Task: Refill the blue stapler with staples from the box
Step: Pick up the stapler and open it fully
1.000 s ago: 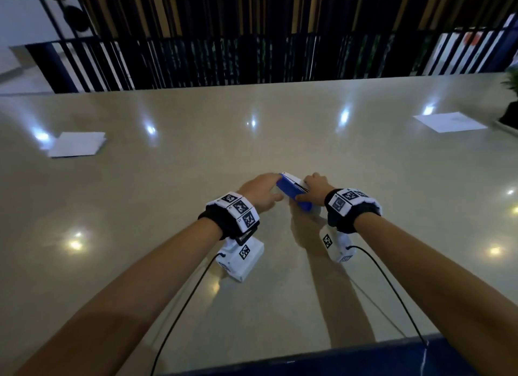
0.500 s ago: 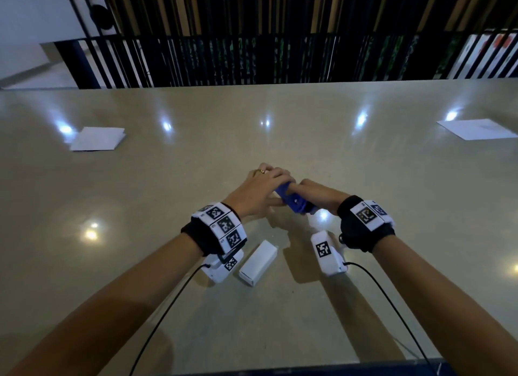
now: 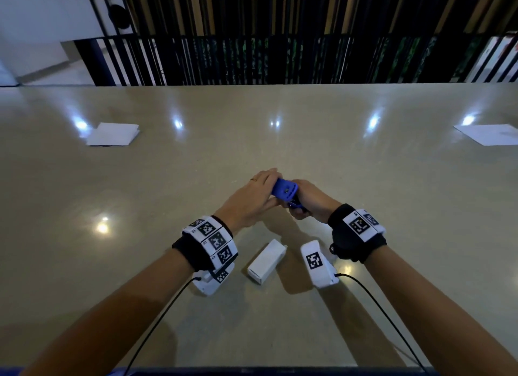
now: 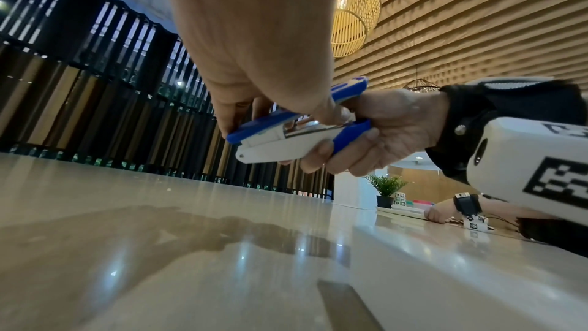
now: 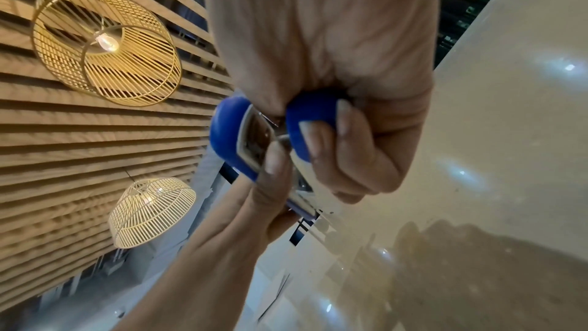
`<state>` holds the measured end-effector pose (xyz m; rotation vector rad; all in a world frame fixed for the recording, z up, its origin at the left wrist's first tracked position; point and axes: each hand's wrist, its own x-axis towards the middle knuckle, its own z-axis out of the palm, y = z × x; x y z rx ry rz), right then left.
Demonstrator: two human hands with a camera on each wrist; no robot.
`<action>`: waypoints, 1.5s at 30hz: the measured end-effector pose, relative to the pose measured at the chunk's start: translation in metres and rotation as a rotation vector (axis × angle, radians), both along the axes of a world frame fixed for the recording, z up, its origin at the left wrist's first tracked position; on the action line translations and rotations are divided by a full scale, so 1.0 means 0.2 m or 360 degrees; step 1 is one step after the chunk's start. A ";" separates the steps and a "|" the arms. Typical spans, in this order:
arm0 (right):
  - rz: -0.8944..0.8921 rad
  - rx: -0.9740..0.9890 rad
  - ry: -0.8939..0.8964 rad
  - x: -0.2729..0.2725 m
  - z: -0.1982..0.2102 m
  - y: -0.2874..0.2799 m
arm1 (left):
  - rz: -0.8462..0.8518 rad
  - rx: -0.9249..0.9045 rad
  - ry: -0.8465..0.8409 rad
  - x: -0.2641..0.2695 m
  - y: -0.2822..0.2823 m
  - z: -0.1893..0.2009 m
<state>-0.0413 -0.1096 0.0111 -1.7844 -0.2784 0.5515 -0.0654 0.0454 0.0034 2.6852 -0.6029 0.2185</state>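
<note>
- Both hands have lifted the stapler (image 3: 283, 192) off the table (image 3: 392, 207), near the box (image 3: 266, 261).
- Right hand (image 3: 309, 200) grips its hinge end; left hand (image 3: 252, 199) pinches the front.
- Light, stiff, smooth plastic: hold the base, pull the top.

Head view downward; wrist views close, upward.

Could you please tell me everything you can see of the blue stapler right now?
The blue stapler looks like blue and white plastic around a shiny metal magazine. It is held in the air above the table, touching nothing else. The right hand grips its rear end, fingers curled under the white base; the left hand pinches its front. The blue top stands hinged up from the base. No staples can be made out.
</note>
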 end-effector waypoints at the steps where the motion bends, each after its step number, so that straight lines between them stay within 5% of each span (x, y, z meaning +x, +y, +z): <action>1: -0.0005 0.0017 0.0023 0.01 0.00 0.01 | 0.0007 -0.0010 -0.0011 0.00 0.00 0.00; 9: -0.0037 0.0129 0.0138 0.01 -0.03 0.02 | 0.0052 -0.0168 0.0140 0.00 0.01 0.01; 14: -0.0126 0.0307 0.0224 0.00 -0.09 -0.05 | 0.0277 -0.1174 0.0332 0.07 0.09 0.00; 18: -0.0091 0.0267 0.0054 0.00 -0.10 -0.06 | 0.0269 -0.1232 0.0406 0.11 0.11 0.01; 25: 0.0056 0.0136 -0.0174 0.03 -0.09 -0.10 | 0.0459 -0.2045 0.0607 0.15 0.13 0.03; 31: 0.0063 0.0171 -0.0299 0.03 -0.07 -0.11 | 0.0414 -0.2797 0.1058 0.16 0.18 0.00; 39: -0.0358 0.0473 -0.0130 0.11 -0.06 -0.20 | 0.0513 -0.2756 0.0804 0.17 0.27 -0.07; 45: -0.0769 0.0757 0.0081 0.18 -0.08 -0.26 | 0.0347 -0.2364 0.1043 0.13 0.30 -0.04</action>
